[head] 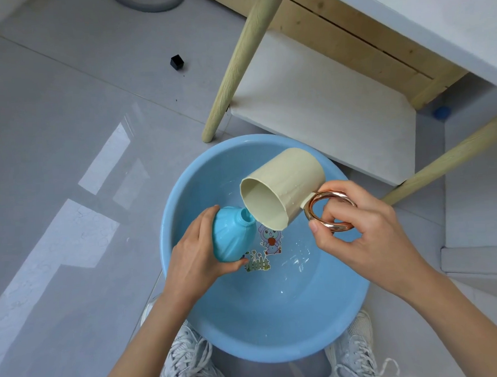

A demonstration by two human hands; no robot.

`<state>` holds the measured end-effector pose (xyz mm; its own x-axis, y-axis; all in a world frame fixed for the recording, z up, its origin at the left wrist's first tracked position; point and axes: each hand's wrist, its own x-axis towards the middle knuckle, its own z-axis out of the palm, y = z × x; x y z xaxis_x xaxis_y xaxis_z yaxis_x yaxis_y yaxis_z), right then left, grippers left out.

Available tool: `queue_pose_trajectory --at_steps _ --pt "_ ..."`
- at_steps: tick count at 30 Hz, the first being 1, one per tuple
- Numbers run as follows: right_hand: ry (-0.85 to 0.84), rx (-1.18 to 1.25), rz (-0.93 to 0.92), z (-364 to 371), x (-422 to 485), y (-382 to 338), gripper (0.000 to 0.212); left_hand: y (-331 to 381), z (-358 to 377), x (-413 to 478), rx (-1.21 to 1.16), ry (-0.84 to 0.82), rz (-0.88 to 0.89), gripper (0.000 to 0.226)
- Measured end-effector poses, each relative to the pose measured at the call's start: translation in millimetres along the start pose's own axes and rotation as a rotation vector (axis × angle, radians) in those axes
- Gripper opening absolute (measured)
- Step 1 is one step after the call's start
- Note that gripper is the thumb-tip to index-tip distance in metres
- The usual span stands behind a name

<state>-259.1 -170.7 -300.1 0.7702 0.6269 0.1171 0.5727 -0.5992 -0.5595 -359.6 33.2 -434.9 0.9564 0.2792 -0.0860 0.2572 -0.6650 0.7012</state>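
A cream mug [284,186] with a shiny rose-gold ring handle [327,213] is tipped on its side over a light blue basin [190,306], its mouth facing left and down. My right hand [359,234] pinches the handle. A turquoise ribbed bottle [232,235] is held tilted, and its open neck touches the mug's lower rim. My left hand [196,257] grips the bottle from the left and below. The basin holds shallow water and has a cartoon sticker [269,242] on its bottom.
The basin stands on a grey tiled floor between my white sneakers [187,361]. A pale wooden stool with a white shelf [323,103] stands just behind the basin. A small black cube [176,61] lies on the floor at the back.
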Motion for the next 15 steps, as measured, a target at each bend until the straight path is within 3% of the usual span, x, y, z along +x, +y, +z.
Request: queue_pose_trajectory --at_steps 15 --pt "0.012 -0.099 -0.064 0.9 0.1 -2.8 0.030 -1.5 0.5 -0.1 0.004 -0.002 0.009 0.103"
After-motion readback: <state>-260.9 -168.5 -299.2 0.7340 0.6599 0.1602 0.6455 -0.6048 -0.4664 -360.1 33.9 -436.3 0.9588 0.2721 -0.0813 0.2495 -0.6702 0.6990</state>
